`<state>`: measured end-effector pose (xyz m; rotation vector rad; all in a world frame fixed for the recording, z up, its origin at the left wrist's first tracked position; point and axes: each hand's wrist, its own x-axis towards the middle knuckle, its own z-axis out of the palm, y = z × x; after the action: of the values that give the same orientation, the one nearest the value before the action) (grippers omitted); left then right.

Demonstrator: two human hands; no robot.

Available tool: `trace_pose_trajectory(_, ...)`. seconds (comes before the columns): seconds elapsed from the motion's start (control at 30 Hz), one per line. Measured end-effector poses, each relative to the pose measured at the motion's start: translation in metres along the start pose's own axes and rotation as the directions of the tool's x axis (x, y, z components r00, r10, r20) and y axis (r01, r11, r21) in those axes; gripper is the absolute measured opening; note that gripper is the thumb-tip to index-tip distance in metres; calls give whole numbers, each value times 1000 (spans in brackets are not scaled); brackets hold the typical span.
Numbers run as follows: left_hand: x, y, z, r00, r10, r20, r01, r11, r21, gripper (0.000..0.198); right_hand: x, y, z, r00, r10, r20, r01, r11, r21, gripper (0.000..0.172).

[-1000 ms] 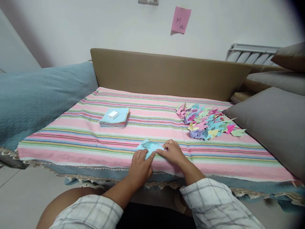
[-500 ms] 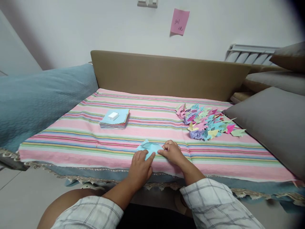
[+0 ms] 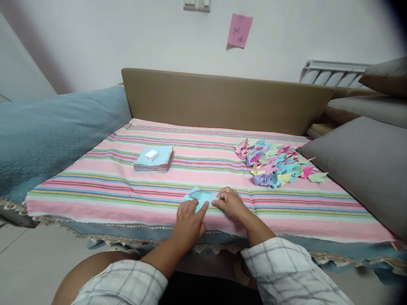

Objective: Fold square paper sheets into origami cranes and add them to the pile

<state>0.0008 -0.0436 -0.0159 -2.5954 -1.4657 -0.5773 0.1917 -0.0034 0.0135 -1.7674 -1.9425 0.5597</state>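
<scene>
A light blue sheet of origami paper (image 3: 205,198), partly folded with a raised flap at its far left, lies on the striped cloth near the front edge. My left hand (image 3: 190,218) rests on its near left part. Its fingers and thumb are spread, with the tips pressing the paper down. My right hand (image 3: 231,203) is closed at the right corner of the paper, with thumb and bent forefinger pinching it. The fold under the fingertips is partly hidden.
Many folded paper cranes (image 3: 276,163) in mixed colours lie heaped at the right. A stack of square paper (image 3: 154,163) topped by a small white block (image 3: 151,155) stands at the left. Grey cushions (image 3: 356,169) border the right side, and a brown backrest (image 3: 219,99) the far side.
The fingers of my left hand have slid very slightly to the right over the blue paper. My right hand keeps its pinch at the corner.
</scene>
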Motion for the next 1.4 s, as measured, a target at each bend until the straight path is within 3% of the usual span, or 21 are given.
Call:
trace_pose_trajectory(0.23,-1,-1,3,1000,11,-17,-11,1000,9,66,3,8,-2,997,-73,-25,73,997,15,43)
trace_pose_trajectory(0.47,-1,-2,1,1000,14,-11,-14,1000,15,66,0,6,-2,997,-76,-1,76,997,10,26)
trace_pose_trajectory(0.83,-1,-3,-1,999,33,-27,-33,999,13,64,-1,2,-2,999,-45,-4,44,999,-13,22)
trace_pose_trajectory(1.13,4,9,-7,999,-36,3,36,999,33,70,-2,2,1,996,-64,-66,61,997,-43,21)
trace_pose_trajectory(1.4,1,-3,-13,998,42,36,-42,999,-4,62,1,5,-7,996,-76,-40,77,997,27,14)
